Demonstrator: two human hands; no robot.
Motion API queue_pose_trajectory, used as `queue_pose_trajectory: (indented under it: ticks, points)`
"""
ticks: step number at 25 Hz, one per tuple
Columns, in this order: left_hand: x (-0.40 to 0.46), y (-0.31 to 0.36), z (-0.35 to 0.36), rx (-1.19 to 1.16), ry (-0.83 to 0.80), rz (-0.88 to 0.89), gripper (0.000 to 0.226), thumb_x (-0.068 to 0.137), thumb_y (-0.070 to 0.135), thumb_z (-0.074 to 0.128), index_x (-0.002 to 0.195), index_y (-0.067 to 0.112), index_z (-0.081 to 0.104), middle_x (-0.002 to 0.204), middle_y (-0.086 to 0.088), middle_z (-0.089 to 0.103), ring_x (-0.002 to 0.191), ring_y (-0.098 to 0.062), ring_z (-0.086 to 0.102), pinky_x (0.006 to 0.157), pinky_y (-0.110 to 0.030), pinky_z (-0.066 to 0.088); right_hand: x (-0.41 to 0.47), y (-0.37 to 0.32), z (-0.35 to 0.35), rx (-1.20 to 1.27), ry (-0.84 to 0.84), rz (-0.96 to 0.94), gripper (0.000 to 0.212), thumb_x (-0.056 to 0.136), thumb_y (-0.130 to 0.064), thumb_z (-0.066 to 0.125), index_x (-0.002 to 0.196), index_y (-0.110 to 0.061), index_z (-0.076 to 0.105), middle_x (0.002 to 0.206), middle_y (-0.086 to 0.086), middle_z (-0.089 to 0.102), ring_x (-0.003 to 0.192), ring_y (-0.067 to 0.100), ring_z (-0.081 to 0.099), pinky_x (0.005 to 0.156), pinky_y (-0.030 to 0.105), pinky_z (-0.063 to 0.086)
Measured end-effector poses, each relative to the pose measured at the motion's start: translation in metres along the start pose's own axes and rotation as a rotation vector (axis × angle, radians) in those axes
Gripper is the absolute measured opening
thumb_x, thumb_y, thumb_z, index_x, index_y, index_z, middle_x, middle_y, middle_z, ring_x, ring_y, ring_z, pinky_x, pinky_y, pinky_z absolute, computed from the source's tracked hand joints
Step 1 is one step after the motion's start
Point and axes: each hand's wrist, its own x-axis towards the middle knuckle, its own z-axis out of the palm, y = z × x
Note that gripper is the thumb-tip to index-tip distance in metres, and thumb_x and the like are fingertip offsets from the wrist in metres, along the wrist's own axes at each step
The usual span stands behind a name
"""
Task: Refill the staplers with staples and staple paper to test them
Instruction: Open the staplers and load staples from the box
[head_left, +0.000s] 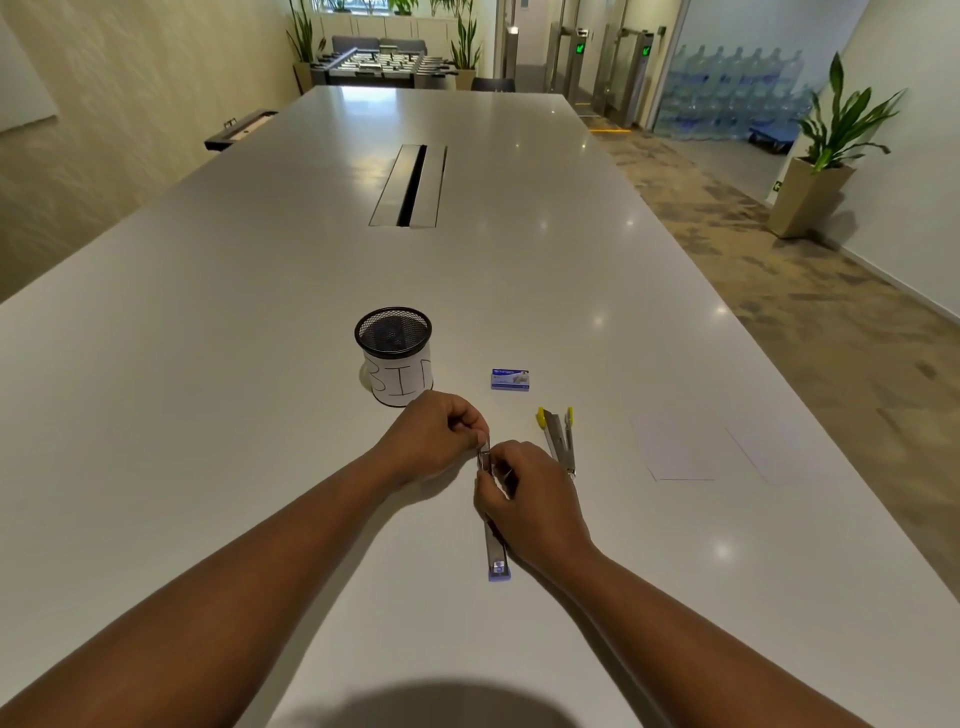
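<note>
A blue stapler (496, 556) lies swung open on the white table (260, 415), its metal staple channel pointing away from me. My left hand (436, 436) pinches the far end of the channel. Just behind it, my right hand (524, 499) grips the channel's middle from the right; whether staples are between the fingers I cannot tell. A yellow stapler (558, 439) lies open to the right of my hands. A small blue staple box (509, 379) sits beyond them. Two white paper sheets (675, 449) lie further right.
A black mesh cup (393, 353) with a paper label reading "BIN" stands just beyond my left hand. A cable slot (410, 184) runs along the table's middle. The table's right edge drops to a carpeted floor with a potted plant (831, 150).
</note>
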Motion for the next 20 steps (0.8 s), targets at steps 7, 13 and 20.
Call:
queue_pose_trajectory:
  ticks: [7, 13, 20]
  points:
    - [0.000, 0.002, -0.001, 0.023, -0.083, 0.006, 0.008, 0.081, 0.014, 0.079, 0.081, 0.022, 0.080, 0.078, 0.014, 0.076, 0.075, 0.003, 0.069, 0.069, -0.016, 0.050, 0.000, 0.001, 0.000, 0.005, 0.001, -0.006, 0.015, 0.088, -0.036, 0.056, 0.080, -0.023, 0.055, 0.069, -0.006, 0.052, 0.065, 0.013, 0.048, 0.055, 0.025, 0.037]
    - [-0.002, 0.005, -0.004, -0.130, -0.123, -0.124, 0.025, 0.073, 0.006, 0.083, 0.094, 0.017, 0.072, 0.076, -0.003, 0.072, 0.067, -0.013, 0.063, 0.077, -0.033, 0.056, 0.000, 0.000, 0.001, 0.010, 0.014, 0.006, 0.012, 0.088, -0.033, 0.060, 0.079, -0.025, 0.057, 0.069, -0.008, 0.053, 0.064, 0.013, 0.049, 0.055, 0.028, 0.042]
    - [0.007, 0.017, -0.005, -0.064, -0.167, -0.266, 0.026, 0.074, 0.009, 0.078, 0.096, 0.018, 0.068, 0.087, -0.002, 0.071, 0.081, -0.016, 0.061, 0.072, -0.033, 0.054, 0.000, -0.001, 0.000, 0.016, 0.022, 0.028, 0.012, 0.087, -0.031, 0.062, 0.081, -0.024, 0.055, 0.069, -0.006, 0.054, 0.064, 0.015, 0.051, 0.057, 0.032, 0.046]
